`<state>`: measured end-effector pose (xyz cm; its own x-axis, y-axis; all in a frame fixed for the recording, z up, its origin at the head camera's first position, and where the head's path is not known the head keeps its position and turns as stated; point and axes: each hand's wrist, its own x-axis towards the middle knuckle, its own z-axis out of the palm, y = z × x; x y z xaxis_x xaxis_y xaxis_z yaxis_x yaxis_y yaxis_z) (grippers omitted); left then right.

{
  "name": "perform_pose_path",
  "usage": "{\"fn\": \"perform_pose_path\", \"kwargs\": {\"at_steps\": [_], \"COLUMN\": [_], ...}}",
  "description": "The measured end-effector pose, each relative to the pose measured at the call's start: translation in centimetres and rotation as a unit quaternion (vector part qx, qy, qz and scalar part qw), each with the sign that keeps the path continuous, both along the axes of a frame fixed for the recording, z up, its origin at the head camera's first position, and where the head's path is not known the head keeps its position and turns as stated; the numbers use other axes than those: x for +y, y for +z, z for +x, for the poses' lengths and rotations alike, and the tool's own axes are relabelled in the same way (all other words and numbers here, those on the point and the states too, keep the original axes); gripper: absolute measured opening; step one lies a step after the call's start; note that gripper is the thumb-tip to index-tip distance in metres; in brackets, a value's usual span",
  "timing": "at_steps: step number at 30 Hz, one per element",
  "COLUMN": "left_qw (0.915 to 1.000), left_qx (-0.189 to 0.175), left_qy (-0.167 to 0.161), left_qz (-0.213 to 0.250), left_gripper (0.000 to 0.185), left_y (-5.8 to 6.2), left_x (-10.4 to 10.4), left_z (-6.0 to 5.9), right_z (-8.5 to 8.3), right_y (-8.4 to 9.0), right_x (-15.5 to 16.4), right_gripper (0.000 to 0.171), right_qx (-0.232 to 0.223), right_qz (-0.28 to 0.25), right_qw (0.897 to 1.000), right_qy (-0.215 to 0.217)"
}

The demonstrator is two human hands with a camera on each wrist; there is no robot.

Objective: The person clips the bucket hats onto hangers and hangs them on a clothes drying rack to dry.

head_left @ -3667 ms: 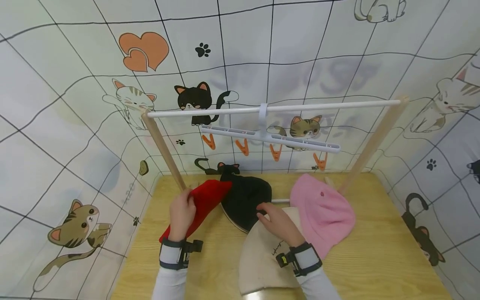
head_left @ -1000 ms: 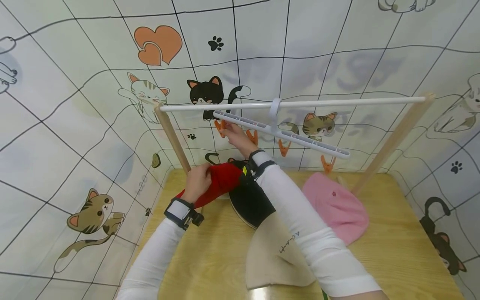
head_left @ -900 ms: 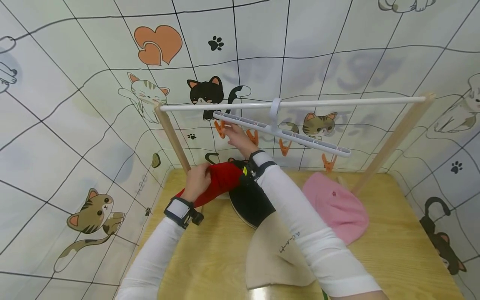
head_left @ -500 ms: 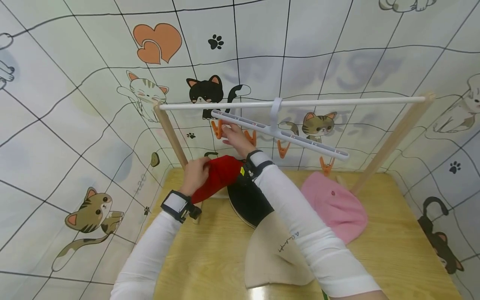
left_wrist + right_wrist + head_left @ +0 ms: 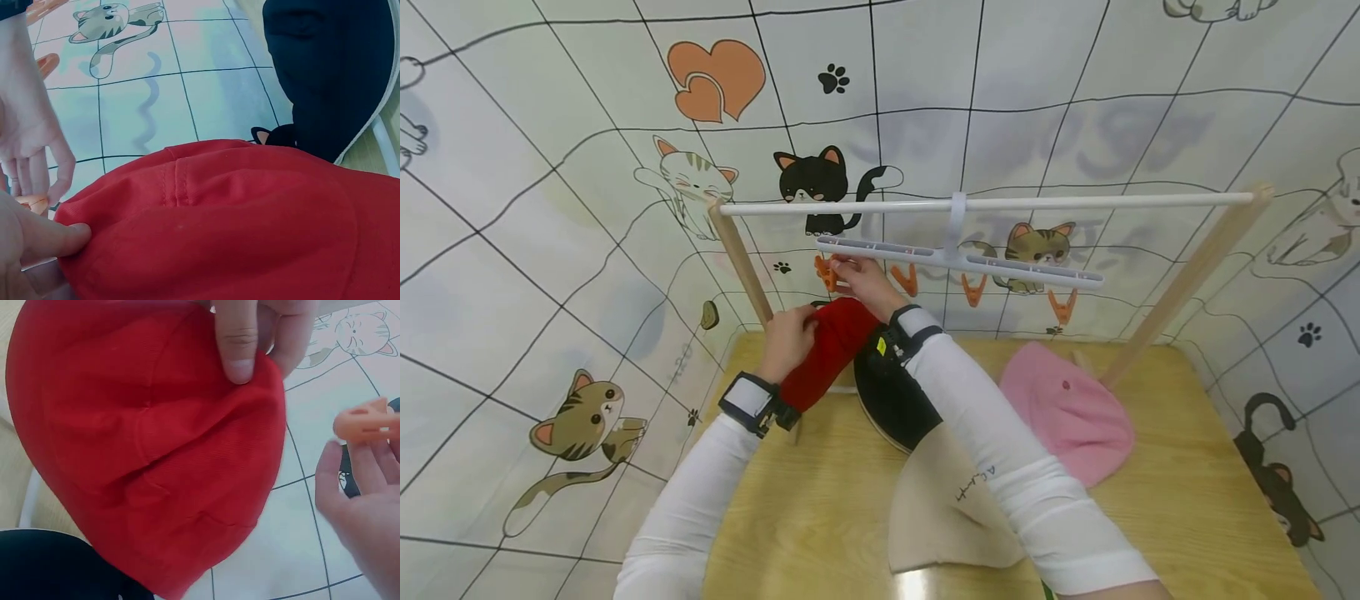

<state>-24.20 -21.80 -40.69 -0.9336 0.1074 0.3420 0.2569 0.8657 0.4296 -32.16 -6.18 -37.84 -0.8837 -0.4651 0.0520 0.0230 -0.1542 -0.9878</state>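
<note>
In the head view my left hand [image 5: 786, 342] grips the edge of a red cap [image 5: 835, 342] and holds it up at the left end of a grey-white clip hanger [image 5: 887, 249]. My right hand [image 5: 871, 285] reaches under that end and pinches the leftmost orange clip [image 5: 825, 272]. The cap's upper edge is just below the clip, apart from it in the right wrist view, where the clip [image 5: 362, 425] sits at the right fingertips. In the left wrist view the left thumb [image 5: 59, 237] presses on the cap's corner.
The hanger hooks over a white rod [image 5: 1075, 202] between wooden posts; several orange clips hang from it. On the wooden table [image 5: 820, 500] lie a black hat [image 5: 891, 392], a beige hat [image 5: 940, 517] and a pink hat [image 5: 1067, 408]. A cat-print cloth surrounds the table.
The right hand has gone from above the black hat up to the leftmost clip. My left hand has raised the red cap towards it. The hanger has swung and the clip has turned slightly.
</note>
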Motion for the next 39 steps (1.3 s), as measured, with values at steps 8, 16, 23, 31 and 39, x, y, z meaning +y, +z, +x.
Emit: {"fn": "perform_pose_path", "kwargs": {"at_steps": [8,16,23,31,39], "left_qw": [0.9999,0.9984,0.9978,0.998,0.9992], "left_qx": [-0.007,-0.051,-0.052,-0.054,-0.039], "left_qy": [-0.006,-0.021,-0.037,-0.03,-0.006], "left_qz": [-0.005,-0.008,-0.016,-0.016,-0.005], "left_gripper": [0.015,0.017,0.017,0.018,0.02], "left_y": [0.5,0.8,0.9,0.9,1.1], "left_x": [0.0,0.3,0.7,0.8,0.6], "left_z": [-0.4,-0.4,-0.6,-0.6,-0.1], "right_z": [0.2,0.1,0.6,0.7,0.9], "right_y": [-0.5,-0.8,-0.8,-1.1,-1.2], "right_x": [0.0,0.4,0.7,0.7,0.8], "right_gripper": [0.039,0.04,0.042,0.039,0.04], "right_qx": [-0.008,-0.011,0.001,0.007,0.018], "right_qz": [-0.029,-0.029,-0.018,0.014,0.069], "right_qw": [0.998,0.996,0.995,0.997,0.995], "right_qy": [0.048,0.089,0.097,0.079,0.064]}}
